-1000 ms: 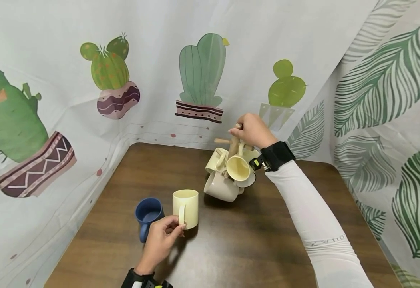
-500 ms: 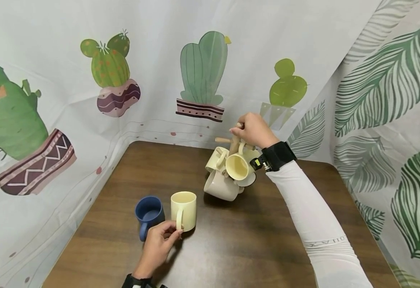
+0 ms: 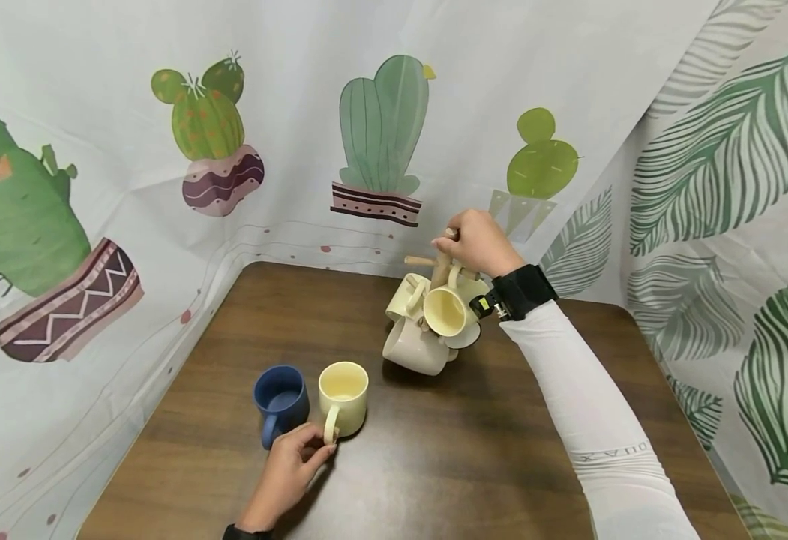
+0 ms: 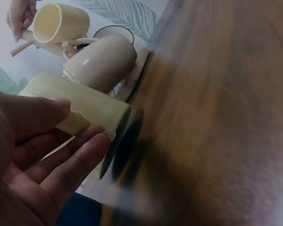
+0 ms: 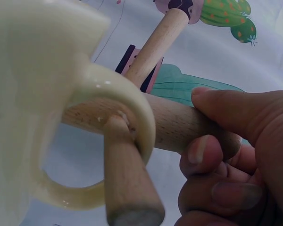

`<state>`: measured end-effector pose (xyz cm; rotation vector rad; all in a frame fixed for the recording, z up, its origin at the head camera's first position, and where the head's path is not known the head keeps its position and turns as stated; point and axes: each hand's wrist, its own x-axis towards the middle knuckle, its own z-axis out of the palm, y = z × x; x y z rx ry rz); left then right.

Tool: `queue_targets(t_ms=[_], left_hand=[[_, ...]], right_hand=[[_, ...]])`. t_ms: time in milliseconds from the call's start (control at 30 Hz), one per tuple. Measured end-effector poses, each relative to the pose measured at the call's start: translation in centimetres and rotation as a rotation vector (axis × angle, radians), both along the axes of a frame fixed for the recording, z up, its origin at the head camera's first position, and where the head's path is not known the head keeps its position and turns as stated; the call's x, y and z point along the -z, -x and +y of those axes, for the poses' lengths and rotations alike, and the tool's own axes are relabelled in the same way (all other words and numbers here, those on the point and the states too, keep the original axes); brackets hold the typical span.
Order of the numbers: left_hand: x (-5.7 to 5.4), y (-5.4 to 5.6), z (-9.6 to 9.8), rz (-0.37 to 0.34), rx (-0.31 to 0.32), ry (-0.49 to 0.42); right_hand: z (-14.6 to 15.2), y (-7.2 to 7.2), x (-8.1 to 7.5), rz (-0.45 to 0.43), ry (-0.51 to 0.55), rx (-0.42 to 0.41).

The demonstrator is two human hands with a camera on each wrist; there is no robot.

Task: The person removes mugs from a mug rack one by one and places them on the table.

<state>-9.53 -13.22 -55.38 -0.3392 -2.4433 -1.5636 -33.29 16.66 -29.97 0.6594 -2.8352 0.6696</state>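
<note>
My left hand [image 3: 289,465] pinches the handle of a pale yellow mug [image 3: 353,416] between thumb and fingers. The mug is roughly upright, low over the table; whether its base touches the wood I cannot tell. Just left of it stands a blue mug [image 3: 289,405], its handle facing me. Farther back, my right hand [image 3: 477,244] grips the top of a wooden mug tree's post [image 5: 172,125]. On the tree hang a yellow mug [image 3: 444,311], a beige mug [image 3: 415,347] and others, partly hidden. One peg [image 5: 132,179] passes through a mug handle in the right wrist view.
The brown wooden table [image 3: 474,442] has a white cloth [image 3: 286,150] with cactus and leaf prints behind it and at its sides. A bare peg [image 3: 419,260] sticks out leftward from the tree. A white mug with a dark rim [image 3: 464,337] hangs low at the tree's right.
My left hand has brought the yellow mug slightly left and toward me, closer to the blue mug. My right hand has kept its grip on the tree.
</note>
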Motion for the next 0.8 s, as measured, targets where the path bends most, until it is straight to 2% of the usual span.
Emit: queue_targets(t_ms=[167, 333, 600, 667, 800], left_hand=[[0.6, -0.3, -0.3, -0.005, 0.047, 0.056], [1.1, -0.5, -0.5, -0.059, 0.085, 0.067], [1.3, -0.4, -0.5, -0.096, 0.08, 0.057], [1.3, -0.4, -0.5, -0.088, 0.078, 0.052], [1.3, -0.5, -0.4, -0.055, 0.086, 0.045]], right_hand=[[-0.1, 0.0, 0.0, 0.004, 0.001, 0.004], [-0.1, 0.0, 0.1, 0.011, 0.001, -0.001], [0.3, 0.2, -0.2, -0.021, -0.009, -0.019], [0.5, 0.4, -0.6, -0.042, -0.039, -0.052], [1.3, 1.3, -1.8, -0.133, -0.141, -0.213]])
